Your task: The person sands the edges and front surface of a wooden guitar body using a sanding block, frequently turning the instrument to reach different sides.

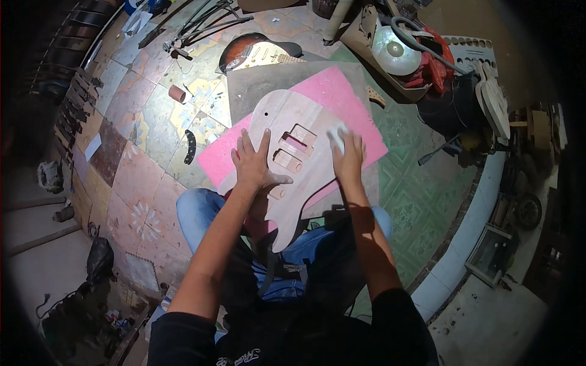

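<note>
An unfinished bare-wood electric guitar body (292,131) with routed pickup cavities lies across my knees and a pink foam sheet (332,91) on the tiled floor. My left hand (253,165) lies flat on the body's left side, fingers spread, holding nothing. My right hand (348,155) presses a small pale pad, likely sandpaper (336,135), against the body's right edge.
A finished sunburst guitar body (253,52) lies beyond the pink sheet. A roll of brown tape (177,93) and a black curved part (190,147) sit on the tiles at left. Power tools and a red machine (427,64) crowd the upper right. Guitar necks (76,104) line the left wall.
</note>
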`<state>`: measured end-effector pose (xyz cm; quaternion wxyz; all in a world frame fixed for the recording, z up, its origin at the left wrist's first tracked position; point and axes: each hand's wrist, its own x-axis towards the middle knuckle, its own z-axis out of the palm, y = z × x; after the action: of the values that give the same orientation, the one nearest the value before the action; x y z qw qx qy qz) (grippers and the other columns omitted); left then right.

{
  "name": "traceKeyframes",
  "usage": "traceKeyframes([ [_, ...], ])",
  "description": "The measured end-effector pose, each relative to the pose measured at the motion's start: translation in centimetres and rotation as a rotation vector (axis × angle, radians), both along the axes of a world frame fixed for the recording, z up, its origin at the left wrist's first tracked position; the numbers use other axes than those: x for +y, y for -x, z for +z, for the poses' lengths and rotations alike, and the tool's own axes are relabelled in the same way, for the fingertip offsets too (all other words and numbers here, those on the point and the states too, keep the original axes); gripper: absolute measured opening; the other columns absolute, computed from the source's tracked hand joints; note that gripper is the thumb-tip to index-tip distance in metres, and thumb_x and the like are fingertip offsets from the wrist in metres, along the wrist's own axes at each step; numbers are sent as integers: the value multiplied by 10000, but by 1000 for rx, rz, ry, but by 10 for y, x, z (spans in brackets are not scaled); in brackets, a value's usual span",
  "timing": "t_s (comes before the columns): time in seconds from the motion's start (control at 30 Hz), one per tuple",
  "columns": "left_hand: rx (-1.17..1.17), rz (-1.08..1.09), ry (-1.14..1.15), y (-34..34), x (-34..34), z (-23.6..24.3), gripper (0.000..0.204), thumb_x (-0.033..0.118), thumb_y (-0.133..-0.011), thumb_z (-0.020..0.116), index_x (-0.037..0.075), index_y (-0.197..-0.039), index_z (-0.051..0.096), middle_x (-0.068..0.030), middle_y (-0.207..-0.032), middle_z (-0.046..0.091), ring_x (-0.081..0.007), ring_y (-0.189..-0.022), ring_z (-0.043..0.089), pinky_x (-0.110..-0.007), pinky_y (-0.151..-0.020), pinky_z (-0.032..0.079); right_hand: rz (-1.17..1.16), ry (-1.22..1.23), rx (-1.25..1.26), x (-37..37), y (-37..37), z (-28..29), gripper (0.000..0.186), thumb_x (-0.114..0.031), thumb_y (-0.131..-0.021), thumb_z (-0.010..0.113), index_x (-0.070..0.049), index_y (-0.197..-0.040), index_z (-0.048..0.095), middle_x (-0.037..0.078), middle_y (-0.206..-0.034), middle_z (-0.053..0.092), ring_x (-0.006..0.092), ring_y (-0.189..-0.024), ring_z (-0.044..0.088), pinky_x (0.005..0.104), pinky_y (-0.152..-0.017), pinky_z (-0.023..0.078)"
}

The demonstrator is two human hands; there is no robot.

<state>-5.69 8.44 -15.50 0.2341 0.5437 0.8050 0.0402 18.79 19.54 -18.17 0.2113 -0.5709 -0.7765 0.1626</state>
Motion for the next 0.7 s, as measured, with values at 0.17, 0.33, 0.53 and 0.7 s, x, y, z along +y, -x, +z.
traceKeyframes([
  [0.17, -12, -7, -27, -1, 1, 1, 1559, 730, -360, 925, 257, -1663, 210, -403, -1636, 100, -584, -1505, 180, -723, -1147, 237, -69, -59, -34, 8, 10, 10, 406, -194, -878, 762, -167, -1273, 670, 129, -1291, 594, 380, -1224, 538, 541, -992, 435],
  [0.33, -3, -22, -24, -2, -1, -6, 1561, 744, -360, 917, 253, -1663, 210, -413, -1631, 105, -598, -1496, 188, -732, -1140, 236, -2, -9, 74, 22, -1, -1, 372, -178, -883, 749, -149, -1247, 677, 131, -1273, 601, 382, -1211, 542, 538, -995, 428],
  [0.53, 4, -38, -25, 0, -5, -3, 1568, 758, -365, 909, 254, -1666, 193, -422, -1625, 106, -612, -1487, 194, -739, -1134, 234, 26, -87, -47, 14, -2, 9, 341, -160, -897, 743, -130, -1230, 679, 134, -1292, 607, 391, -1215, 548, 524, -1014, 422],
  [0.7, 6, -29, -1, 3, -1, -6, 1565, 753, -371, 912, 250, -1666, 191, -428, -1622, 102, -613, -1487, 187, -736, -1137, 232, 4, 4, 43, 15, -5, 1, 396, -178, -887, 752, -143, -1273, 669, 142, -1328, 599, 386, -1231, 548, 527, -1033, 416],
])
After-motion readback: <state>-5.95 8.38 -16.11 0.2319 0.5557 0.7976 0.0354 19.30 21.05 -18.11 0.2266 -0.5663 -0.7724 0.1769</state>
